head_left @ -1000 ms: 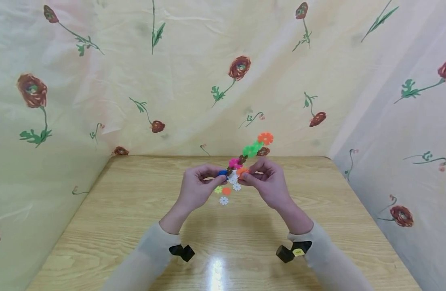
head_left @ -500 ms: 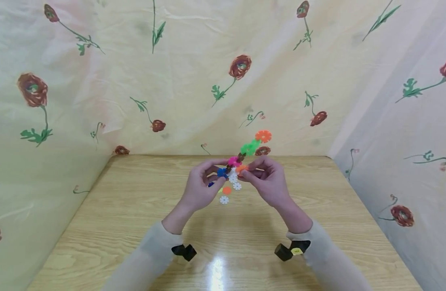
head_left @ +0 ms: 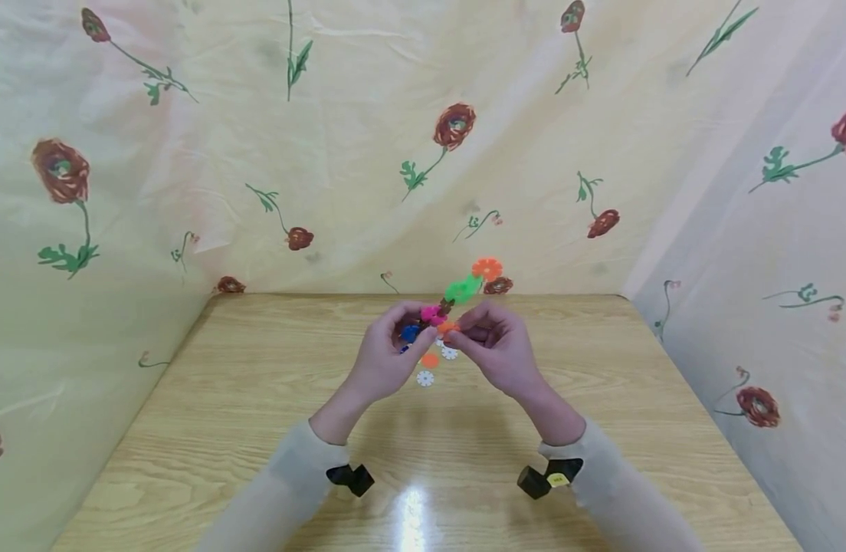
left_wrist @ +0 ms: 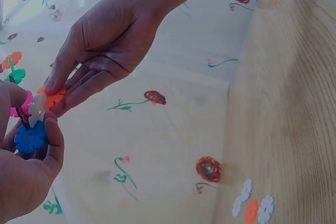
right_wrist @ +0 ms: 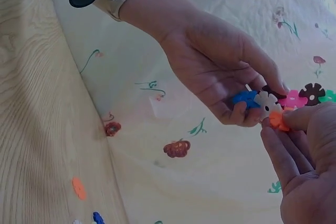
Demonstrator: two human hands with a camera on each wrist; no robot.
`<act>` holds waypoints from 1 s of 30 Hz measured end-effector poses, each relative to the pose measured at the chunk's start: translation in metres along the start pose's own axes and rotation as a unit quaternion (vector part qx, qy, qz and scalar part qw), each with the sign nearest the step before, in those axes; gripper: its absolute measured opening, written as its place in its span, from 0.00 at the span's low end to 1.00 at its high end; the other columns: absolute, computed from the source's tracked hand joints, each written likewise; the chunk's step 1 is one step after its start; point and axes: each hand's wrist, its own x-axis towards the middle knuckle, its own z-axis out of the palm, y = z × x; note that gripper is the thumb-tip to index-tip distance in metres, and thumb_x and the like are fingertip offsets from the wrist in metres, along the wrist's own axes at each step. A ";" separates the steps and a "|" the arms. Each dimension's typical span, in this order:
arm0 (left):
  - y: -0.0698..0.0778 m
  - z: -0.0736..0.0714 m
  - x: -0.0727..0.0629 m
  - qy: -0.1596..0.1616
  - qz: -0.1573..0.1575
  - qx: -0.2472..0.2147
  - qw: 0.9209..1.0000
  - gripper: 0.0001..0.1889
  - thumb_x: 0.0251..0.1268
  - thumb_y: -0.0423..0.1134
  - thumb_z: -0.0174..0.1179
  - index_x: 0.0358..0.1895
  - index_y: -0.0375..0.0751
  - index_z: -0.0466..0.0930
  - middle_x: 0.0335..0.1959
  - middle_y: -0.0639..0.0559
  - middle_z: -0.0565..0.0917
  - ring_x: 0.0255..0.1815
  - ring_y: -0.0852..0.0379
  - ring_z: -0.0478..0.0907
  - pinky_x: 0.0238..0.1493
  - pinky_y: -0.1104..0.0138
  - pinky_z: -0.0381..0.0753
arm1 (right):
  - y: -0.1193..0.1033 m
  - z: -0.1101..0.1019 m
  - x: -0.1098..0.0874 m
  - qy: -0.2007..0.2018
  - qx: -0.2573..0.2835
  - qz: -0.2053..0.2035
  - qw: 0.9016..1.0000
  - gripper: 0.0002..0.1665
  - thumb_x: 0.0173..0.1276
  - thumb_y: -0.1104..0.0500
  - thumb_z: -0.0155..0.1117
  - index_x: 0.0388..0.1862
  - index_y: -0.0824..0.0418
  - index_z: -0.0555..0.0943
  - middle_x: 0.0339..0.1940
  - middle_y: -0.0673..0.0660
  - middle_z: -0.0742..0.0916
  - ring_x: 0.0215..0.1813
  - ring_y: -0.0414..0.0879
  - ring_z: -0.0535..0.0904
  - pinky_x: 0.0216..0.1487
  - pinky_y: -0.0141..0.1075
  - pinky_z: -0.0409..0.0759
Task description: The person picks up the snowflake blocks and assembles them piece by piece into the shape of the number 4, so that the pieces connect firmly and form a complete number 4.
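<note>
My left hand (head_left: 382,354) grips a chain of notched plastic snowflake discs above the table. It runs from a blue disc (left_wrist: 30,137) through brown and a pink disc (right_wrist: 293,98) to green discs (head_left: 463,290) and an orange end disc (head_left: 487,269). Between finger and thumb, my right hand (head_left: 504,356) pinches another orange disc (right_wrist: 279,120). That one meets a white disc (right_wrist: 266,102) beside the blue one, close to the left fingertips. Whether the orange and white discs are slotted together, I cannot tell. Fingers hide part of the chain.
Several loose discs lie on the wooden table (head_left: 257,429) under the hands, among them an orange one (head_left: 430,360) and a white one (head_left: 425,378). A flower-patterned cloth (head_left: 368,153) rises behind the table and along both sides.
The chain has shifted left and its far end has dipped slightly in the last half second. My right hand has moved a little left with its orange disc, and the hands are closer together.
</note>
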 end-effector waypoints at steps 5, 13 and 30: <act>0.001 -0.006 -0.001 0.016 -0.010 0.007 1.000 0.15 0.77 0.32 0.63 0.62 0.33 0.78 0.54 0.38 0.84 0.48 0.55 0.82 0.48 0.74 0.86 | 0.007 0.002 -0.001 -0.036 -0.080 0.020 0.996 0.14 0.68 0.75 0.71 0.51 0.74 0.81 0.46 0.59 0.91 0.46 0.42 0.92 0.49 0.36 0.92; 0.002 -0.013 -0.001 0.044 -0.022 -0.006 0.999 0.14 0.79 0.31 0.61 0.62 0.32 0.78 0.51 0.35 0.82 0.39 0.47 0.82 0.39 0.72 0.85 | 0.040 0.007 -0.007 -0.187 -0.304 0.083 0.931 0.17 0.73 0.62 0.72 0.56 0.68 0.85 0.53 0.63 0.91 0.56 0.60 0.89 0.57 0.51 0.90; 0.001 -0.013 -0.002 0.046 -0.035 0.006 0.998 0.16 0.85 0.36 0.53 0.67 0.35 0.75 0.54 0.37 0.81 0.44 0.55 0.77 0.35 0.75 0.77 | 0.098 0.019 -0.028 -0.269 -0.455 0.112 0.841 0.19 0.69 0.69 0.70 0.58 0.65 0.86 0.50 0.59 0.90 0.53 0.53 0.85 0.59 0.50 0.86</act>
